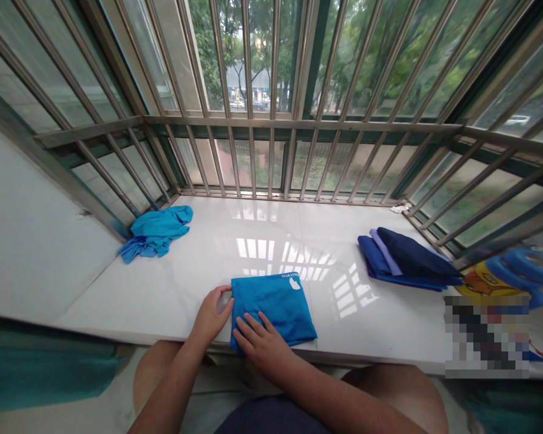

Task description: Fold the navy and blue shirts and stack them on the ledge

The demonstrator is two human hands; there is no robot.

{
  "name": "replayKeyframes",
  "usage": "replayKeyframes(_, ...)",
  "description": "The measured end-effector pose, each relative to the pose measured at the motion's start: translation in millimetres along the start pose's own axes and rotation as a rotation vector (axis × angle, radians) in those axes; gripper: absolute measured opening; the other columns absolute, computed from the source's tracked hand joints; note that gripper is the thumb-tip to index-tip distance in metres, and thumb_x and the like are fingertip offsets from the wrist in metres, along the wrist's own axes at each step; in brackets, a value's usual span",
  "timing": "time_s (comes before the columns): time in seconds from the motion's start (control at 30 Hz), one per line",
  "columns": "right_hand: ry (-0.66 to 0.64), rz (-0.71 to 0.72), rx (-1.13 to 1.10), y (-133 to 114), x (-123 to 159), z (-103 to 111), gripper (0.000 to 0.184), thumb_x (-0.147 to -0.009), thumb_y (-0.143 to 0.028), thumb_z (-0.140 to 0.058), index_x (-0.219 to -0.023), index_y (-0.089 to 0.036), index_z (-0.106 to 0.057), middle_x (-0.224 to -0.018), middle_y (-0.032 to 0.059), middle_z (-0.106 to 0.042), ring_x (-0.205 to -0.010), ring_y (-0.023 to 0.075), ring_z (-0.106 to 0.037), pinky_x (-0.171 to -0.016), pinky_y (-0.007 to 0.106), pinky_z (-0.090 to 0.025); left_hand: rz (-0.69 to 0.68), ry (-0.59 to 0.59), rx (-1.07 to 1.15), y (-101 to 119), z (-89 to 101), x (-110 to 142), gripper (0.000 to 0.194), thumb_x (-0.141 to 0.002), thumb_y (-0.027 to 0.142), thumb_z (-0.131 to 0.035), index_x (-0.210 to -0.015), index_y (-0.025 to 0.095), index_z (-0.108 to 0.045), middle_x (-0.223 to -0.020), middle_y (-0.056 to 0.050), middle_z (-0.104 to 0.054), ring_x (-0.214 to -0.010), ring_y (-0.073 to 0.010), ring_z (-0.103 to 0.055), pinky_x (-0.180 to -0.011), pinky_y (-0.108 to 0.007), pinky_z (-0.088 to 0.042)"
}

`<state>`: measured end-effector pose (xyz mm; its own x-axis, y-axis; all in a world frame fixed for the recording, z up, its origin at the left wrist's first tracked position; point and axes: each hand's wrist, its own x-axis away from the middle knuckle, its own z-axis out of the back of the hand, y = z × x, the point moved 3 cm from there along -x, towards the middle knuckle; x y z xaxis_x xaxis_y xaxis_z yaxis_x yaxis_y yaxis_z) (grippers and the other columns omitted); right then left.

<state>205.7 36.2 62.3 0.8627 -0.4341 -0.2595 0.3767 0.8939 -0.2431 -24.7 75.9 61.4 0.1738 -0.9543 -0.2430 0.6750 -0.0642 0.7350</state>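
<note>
Garment (276, 307) on ledge (199, 259), cloth (159, 229) behind left, clothes stack (407, 259) behind right

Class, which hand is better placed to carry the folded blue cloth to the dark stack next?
Probably the right hand: it lies on the folded blue cloth, nearer the dark stack than the left hand.

Folded blue cloth (276, 307), flat on white sill (344, 331).
</note>
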Motion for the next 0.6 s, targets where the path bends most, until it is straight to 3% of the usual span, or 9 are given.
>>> replayKeyframes(0.17, -0.041, 0.0, -0.054, -1.6, 0.5, -1.4, 0.023, -0.107, -0.021, -0.062, -0.127, -0.021, -0.072, -0.141, 0.0093, -0.074, -0.141, 0.0282, -0.062, -0.117, 0.046, -0.05, 0.058, 0.049, 0.016, -6.6, 3.1, 2.4, 0.034, -0.097, 0.049, -0.06, -0.119, 0.025, -0.07, -0.121, -0.008, -0.078, -0.117, -0.029, -0.074, -0.107, -0.048, -0.058)
replayKeyframes(0.27, -0.078, -0.169, -0.158, -3.4, 0.5, 21.4, 0.019, -0.101, -0.017, -0.066, -0.119, -0.02, -0.071, -0.124, 0.0099, -0.08, -0.12, 0.0265, -0.073, -0.1, 0.037, -0.058, 0.062, 0.031, 0.003, -14.3, 1.0, 3.0, 0.037, -0.097, 0.053, -0.06, -0.119, 0.026, -0.071, -0.122, -0.009, -0.078, -0.118, -0.0307, -0.073, -0.108, -0.051, -0.057)
replayKeyframes(0.33, -0.029, -0.407, -0.257, 4.2, 1.5, 48.8, 0.026, -0.097, -0.017, -0.066, -0.122, -0.021, -0.069, -0.116, 0.0093, -0.081, -0.105, 0.0264, -0.076, -0.087, 0.034, -0.058, 0.066, 0.025, -0.003, -19.3, -0.8, 3.0, 0.04, -0.096, 0.055, -0.06, -0.12, 0.025, -0.071, -0.124, -0.009, -0.077, -0.12, -0.0315, -0.072, -0.109, -0.052, -0.057)
replayKeyframes(0.43, 0.181, -0.749, -0.434, 29.4, 5.7, 103.1, 0.025, -0.1, -0.026, -0.06, -0.123, -0.022, -0.065, -0.099, 0.0051, -0.08, -0.088, 0.0248, -0.075, -0.077, 0.032, -0.054, 0.078, 0.031, -0.002, -23.7, -2.3, 3.0, 0.042, -0.095, 0.057, -0.06, -0.12, 0.025, -0.071, -0.124, -0.01, -0.078, -0.119, -0.0318, -0.073, -0.109, -0.052, -0.057)
replayKeyframes(0.5, 0.33, -0.889, -0.529, 53.7, 9.7, 141.6, 0.025, -0.102, -0.035, -0.056, -0.121, -0.023, -0.067, -0.09, 0.0027, -0.077, -0.083, 0.0237, -0.073, -0.076, 0.032, -0.053, 0.083, 0.032, 0.004, -24.1, -2.5, 2.7, 0.043, -0.095, 0.059, -0.059, -0.12, 0.026, -0.072, -0.123, -0.01, -0.079, -0.118, -0.0316, -0.073, -0.109, -0.053, -0.057)
replayKeyframes(0.6, 0.508, -0.946, -0.602, 95.5, 19.4, 196.0, 0.036, -0.099, -0.045, -0.06, -0.126, -0.024, -0.074, -0.105, 0.0045, -0.08, -0.1, 0.025, -0.074, -0.091, 0.037, -0.056, 0.084, 0.032, -0.001, -22.4, -1.8, 2.1, 0.042, -0.096, 0.059, -0.059, -0.118, 0.026, -0.072, -0.122, -0.009, -0.079, -0.116, -0.0307, -0.074, -0.107, -0.051, -0.059)
